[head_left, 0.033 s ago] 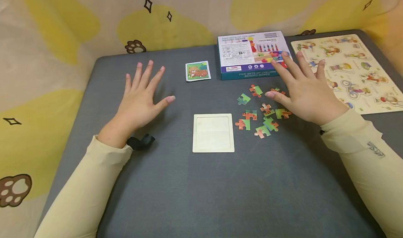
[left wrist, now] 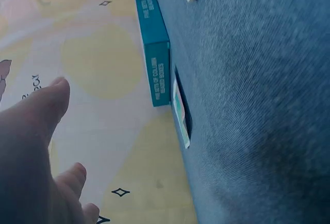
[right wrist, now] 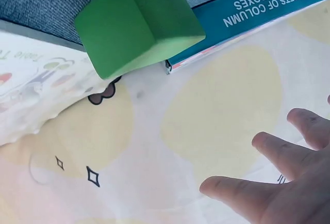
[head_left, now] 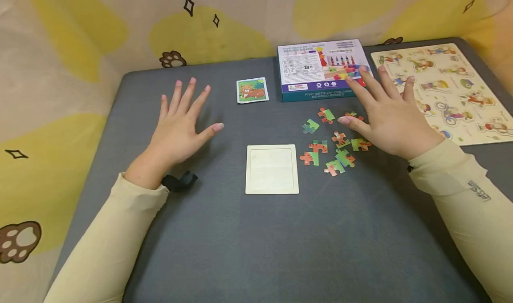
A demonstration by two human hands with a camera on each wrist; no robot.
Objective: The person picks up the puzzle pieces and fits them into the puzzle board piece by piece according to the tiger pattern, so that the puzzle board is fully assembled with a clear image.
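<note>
My left hand (head_left: 176,131) hovers over the left of the table, fingers spread and holding nothing. My right hand (head_left: 390,116) is likewise spread, with its thumb over the edge of a scatter of jigsaw pieces (head_left: 310,158) in green and orange. Between the hands lies a square cream puzzle tray (head_left: 272,169) with a shallow rim. Beyond it is a small picture card (head_left: 251,90) showing a tiger-like animal. The right hand's fingertips overlap a flat box (head_left: 300,69) and a wooden picture board (head_left: 445,78) in the head view.
A green block (right wrist: 134,28) stands between the board and the box in the right wrist view; the right hand hides it from the head camera. Patterned yellow and white cloth (head_left: 224,31) rises along the back and left of the grey table (head_left: 256,245).
</note>
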